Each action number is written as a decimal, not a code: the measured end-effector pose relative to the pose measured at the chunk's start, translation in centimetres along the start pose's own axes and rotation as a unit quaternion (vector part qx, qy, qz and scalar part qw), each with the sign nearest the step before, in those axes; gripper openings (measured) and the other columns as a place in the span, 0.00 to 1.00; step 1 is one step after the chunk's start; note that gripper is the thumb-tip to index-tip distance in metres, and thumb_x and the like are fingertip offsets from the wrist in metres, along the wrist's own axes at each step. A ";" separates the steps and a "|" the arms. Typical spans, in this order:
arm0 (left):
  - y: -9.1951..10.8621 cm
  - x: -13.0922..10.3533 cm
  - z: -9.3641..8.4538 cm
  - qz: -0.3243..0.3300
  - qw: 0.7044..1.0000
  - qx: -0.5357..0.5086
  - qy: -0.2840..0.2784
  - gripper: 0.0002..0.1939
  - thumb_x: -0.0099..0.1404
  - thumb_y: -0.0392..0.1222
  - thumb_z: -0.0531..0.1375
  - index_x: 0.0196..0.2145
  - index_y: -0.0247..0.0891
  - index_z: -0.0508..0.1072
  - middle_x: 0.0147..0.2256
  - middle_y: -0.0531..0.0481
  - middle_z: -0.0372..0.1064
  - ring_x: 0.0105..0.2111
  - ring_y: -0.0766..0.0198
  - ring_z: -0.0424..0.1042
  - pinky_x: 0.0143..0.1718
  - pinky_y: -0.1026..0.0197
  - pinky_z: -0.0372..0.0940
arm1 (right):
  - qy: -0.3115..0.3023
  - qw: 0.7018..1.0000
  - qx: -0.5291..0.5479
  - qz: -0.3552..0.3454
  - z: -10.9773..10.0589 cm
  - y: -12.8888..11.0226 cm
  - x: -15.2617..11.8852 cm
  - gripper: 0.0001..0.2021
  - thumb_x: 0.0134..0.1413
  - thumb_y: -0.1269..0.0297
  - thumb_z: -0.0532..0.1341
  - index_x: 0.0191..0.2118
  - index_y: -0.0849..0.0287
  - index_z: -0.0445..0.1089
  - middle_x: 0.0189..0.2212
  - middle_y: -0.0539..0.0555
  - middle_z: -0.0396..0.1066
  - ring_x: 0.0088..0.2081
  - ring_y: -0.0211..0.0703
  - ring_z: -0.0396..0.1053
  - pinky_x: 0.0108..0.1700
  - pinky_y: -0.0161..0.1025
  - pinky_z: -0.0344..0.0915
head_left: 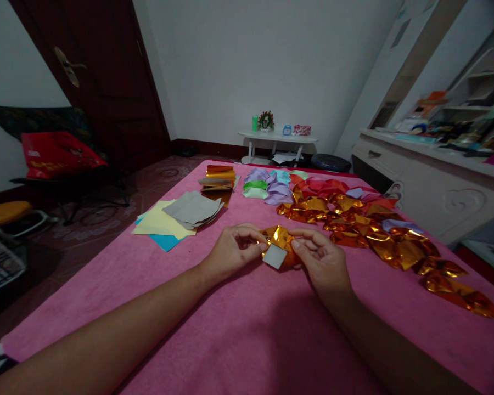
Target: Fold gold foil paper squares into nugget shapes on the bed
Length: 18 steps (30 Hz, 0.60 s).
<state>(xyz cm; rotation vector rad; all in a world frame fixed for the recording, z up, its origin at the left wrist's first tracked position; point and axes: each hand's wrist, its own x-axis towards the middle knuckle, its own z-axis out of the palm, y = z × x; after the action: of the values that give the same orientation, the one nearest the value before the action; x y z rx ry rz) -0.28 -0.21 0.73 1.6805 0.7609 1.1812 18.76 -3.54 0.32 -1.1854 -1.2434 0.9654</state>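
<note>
Pink cloth point(214, 340) below, gold foil paper point(278, 236) between left hand point(233, 248) and right hand point(324, 261), a pinch from each

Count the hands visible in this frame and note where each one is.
2. The left hand pinches the left edge of the gold foil paper; the right hand holds its right side. No other hand shows.

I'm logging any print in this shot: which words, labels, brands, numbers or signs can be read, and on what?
None can be read.
Red bag: pale and yellowish markings, too blurred to read.
Folded gold paper: no lettering visible.
</note>
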 end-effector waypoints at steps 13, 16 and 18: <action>-0.4 -0.1 -0.2 0.051 0.996 0.069 -0.030 0.18 0.58 0.33 0.60 0.48 0.38 0.74 0.42 0.44 0.72 0.40 0.61 0.70 0.41 0.61 0.65 | -0.031 0.999 -0.013 0.010 0.2 -0.3 0.0 0.17 0.49 0.53 0.63 0.42 0.58 0.71 0.32 0.55 0.75 0.28 0.42 0.71 0.21 0.33 0.65; -0.3 -0.1 0.0 0.039 0.995 0.092 -0.022 0.22 0.56 0.31 0.60 0.50 0.37 0.73 0.42 0.44 0.72 0.40 0.60 0.70 0.41 0.61 0.65 | -0.049 0.999 0.008 0.002 0.5 -0.5 -0.1 0.20 0.43 0.54 0.67 0.41 0.59 0.71 0.30 0.54 0.74 0.29 0.42 0.72 0.27 0.36 0.69; -0.3 -0.1 0.0 0.032 0.994 0.106 -0.020 0.23 0.55 0.30 0.60 0.50 0.37 0.72 0.41 0.44 0.72 0.39 0.61 0.71 0.40 0.60 0.65 | -0.055 0.998 0.019 -0.001 0.5 -0.5 -0.1 0.21 0.41 0.55 0.69 0.41 0.59 0.70 0.31 0.54 0.73 0.31 0.43 0.72 0.31 0.38 0.70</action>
<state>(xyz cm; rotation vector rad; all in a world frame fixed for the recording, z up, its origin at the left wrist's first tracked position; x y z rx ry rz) -0.29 -0.23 0.41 1.9093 0.8363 1.1394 18.20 -3.61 0.77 -1.1124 -1.3070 1.0605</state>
